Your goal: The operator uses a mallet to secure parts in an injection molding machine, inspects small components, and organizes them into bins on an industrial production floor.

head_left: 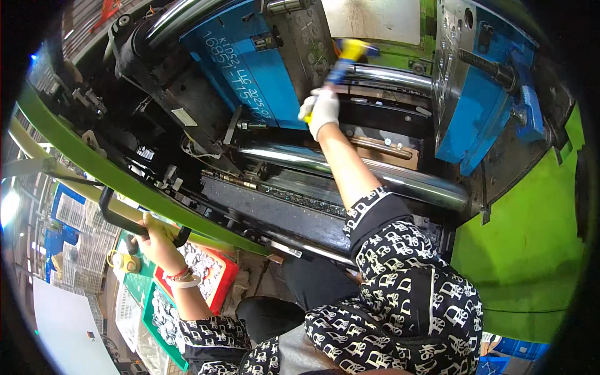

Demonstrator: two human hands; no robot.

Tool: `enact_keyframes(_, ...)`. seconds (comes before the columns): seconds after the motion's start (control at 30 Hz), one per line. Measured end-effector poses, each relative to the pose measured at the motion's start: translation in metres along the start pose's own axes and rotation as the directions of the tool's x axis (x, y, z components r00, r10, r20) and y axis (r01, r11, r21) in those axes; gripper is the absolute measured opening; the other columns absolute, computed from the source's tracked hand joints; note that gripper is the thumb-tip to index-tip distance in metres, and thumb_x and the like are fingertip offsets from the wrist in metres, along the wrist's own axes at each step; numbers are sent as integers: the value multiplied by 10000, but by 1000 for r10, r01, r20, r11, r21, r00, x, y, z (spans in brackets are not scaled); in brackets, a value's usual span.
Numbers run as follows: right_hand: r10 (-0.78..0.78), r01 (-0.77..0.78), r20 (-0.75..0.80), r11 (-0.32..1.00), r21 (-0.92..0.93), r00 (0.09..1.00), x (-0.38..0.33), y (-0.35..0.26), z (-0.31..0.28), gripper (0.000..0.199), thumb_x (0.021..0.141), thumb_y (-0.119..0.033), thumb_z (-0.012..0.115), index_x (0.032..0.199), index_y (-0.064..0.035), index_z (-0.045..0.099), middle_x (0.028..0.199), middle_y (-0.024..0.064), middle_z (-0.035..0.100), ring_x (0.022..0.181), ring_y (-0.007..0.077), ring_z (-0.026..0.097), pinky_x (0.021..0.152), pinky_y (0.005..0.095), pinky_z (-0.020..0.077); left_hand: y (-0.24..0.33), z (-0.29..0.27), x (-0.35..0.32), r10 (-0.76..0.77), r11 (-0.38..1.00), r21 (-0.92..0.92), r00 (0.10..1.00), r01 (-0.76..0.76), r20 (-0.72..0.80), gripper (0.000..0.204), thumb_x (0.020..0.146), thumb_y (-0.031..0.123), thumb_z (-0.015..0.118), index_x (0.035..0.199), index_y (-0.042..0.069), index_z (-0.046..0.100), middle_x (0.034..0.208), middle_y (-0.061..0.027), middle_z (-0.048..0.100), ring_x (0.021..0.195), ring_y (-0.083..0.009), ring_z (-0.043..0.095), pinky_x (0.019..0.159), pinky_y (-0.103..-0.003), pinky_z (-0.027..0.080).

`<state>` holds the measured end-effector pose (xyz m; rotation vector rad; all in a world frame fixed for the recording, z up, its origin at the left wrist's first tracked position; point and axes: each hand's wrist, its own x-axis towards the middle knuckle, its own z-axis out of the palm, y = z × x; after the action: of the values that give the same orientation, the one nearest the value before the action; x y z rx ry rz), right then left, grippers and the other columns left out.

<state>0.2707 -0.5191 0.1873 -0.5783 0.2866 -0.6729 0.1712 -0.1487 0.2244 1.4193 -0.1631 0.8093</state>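
Observation:
My right hand [323, 112], in a white glove, reaches into the machine. It grips a blue-and-yellow hand tool [340, 70], smeared by motion, whose yellow head points up and right. The tool's exact kind is not clear. Beside it on the left stands a blue mould block [247, 72] with white handwriting. A second blue block [484, 106] is across the gap on the right. My bare left hand [157, 240], with bands at the wrist, is wrapped round a black pull handle [115, 215] on the green curved door edge [94, 165].
Polished steel tie bars [412, 181] cross the machine below my right hand. A threaded rod [484, 62] sticks out of the right block. At lower left, a red tray [226, 284] and a green tray [150, 322] hold many small pale parts. A green panel [519, 250] stands at right.

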Motion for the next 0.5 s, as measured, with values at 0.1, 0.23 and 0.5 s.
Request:
enact_keyframes(0.1,133,-133,116,991,-1,984,-8,-5,-11,378,920,-452,365,853,-86,431,492,39,396,356,189,405,332,337,336,0,-1,1,-38,999,-2,999,38,10,128,910,177,509,832,79,533,560,74,386,437,-5,299,401,-183,221)
enact_keyframes(0.23,-36,36,13,999,25,999,-20,-18,-29,377,922,-458,363,865,-90,417,495,36,388,355,177,405,331,332,353,3,-2,2,-9,1000,14,999,8,49,213,916,162,503,744,82,407,515,14,398,396,-48,372,374,-190,289)
enact_keyframes(0.5,115,-94,-68,960,265,991,-18,10,3,426,895,-529,363,790,-116,385,474,50,393,340,188,417,338,344,381,1,0,0,-15,1000,1,1000,15,26,129,902,177,526,804,95,505,551,72,367,428,-10,299,392,-184,217)
